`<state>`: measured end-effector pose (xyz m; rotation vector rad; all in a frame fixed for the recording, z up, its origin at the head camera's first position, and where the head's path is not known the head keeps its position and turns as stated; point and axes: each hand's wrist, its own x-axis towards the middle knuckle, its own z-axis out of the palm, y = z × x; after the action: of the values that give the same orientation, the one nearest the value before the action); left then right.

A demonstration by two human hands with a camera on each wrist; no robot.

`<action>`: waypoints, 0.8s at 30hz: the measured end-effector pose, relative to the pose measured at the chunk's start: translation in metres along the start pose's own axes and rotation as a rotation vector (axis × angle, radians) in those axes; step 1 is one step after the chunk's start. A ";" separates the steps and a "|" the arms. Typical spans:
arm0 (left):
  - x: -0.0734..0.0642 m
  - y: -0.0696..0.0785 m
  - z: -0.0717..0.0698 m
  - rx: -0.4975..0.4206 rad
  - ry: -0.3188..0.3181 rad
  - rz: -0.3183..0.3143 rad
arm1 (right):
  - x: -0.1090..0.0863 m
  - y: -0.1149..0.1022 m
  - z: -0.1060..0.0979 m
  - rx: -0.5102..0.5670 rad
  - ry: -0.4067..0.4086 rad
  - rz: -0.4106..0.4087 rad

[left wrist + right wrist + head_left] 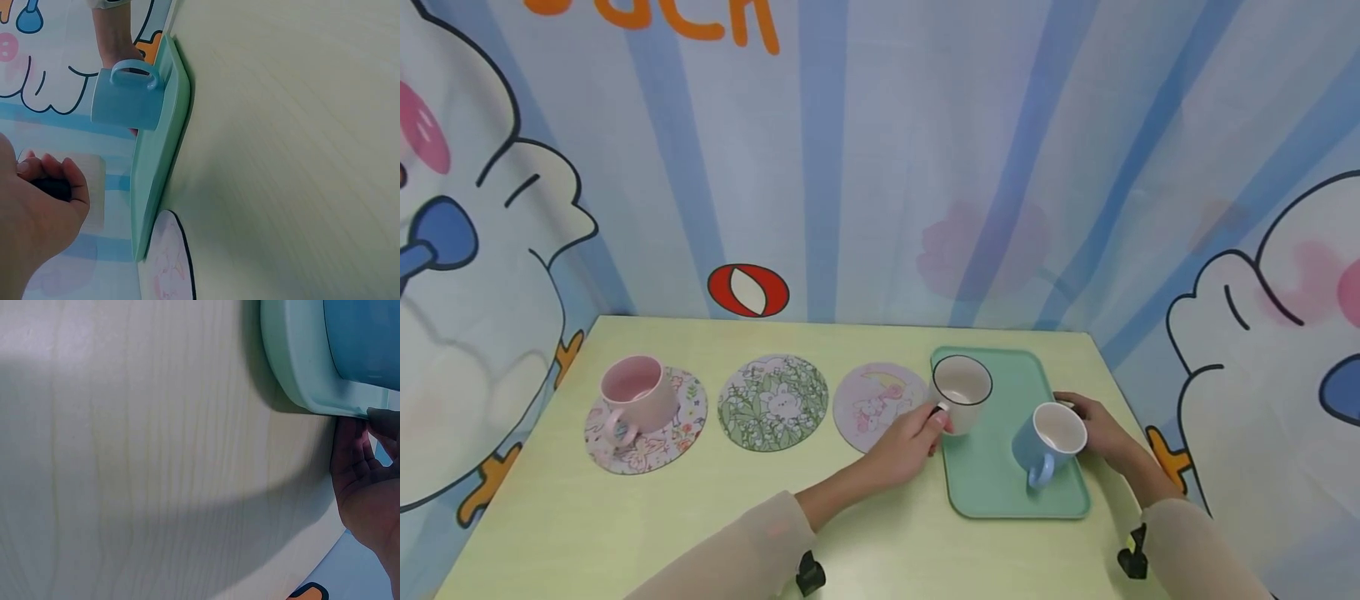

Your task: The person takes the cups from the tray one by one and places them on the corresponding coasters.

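Observation:
My left hand [904, 450] grips the dark handle of a white mug [964, 398] with a black rim. In the left wrist view, this white mug [95, 194] is raised off the green tray [147, 181], above the tray's left side. A blue mug [1037, 446] stands upright on the right part of the tray [988, 496], its handle facing the front. My right hand [1097, 429] is at the tray's right edge, behind the blue mug. The right wrist view has the thumb [382, 420] on the tray's rim and the fingers below it, pinching the edge.
Left of the tray lie a pink round coaster [868, 408] and a green floral coaster [773, 404]. A pink mug [643, 400] stands on a flowered coaster [662, 454] at the table's left. Behind the table [760, 517] hangs a striped cartoon curtain [880, 167].

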<state>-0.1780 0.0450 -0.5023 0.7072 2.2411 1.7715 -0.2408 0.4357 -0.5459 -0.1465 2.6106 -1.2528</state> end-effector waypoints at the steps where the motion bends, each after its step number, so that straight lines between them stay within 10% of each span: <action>1: 0.000 0.001 -0.002 0.001 -0.002 0.003 | 0.000 0.000 0.000 -0.005 -0.002 0.001; 24: -0.003 0.012 -0.023 0.012 0.056 0.066 | -0.003 -0.005 -0.003 0.026 -0.011 -0.003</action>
<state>-0.1822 0.0256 -0.4852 0.7518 2.2911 1.8314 -0.2388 0.4356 -0.5399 -0.1522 2.5844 -1.2825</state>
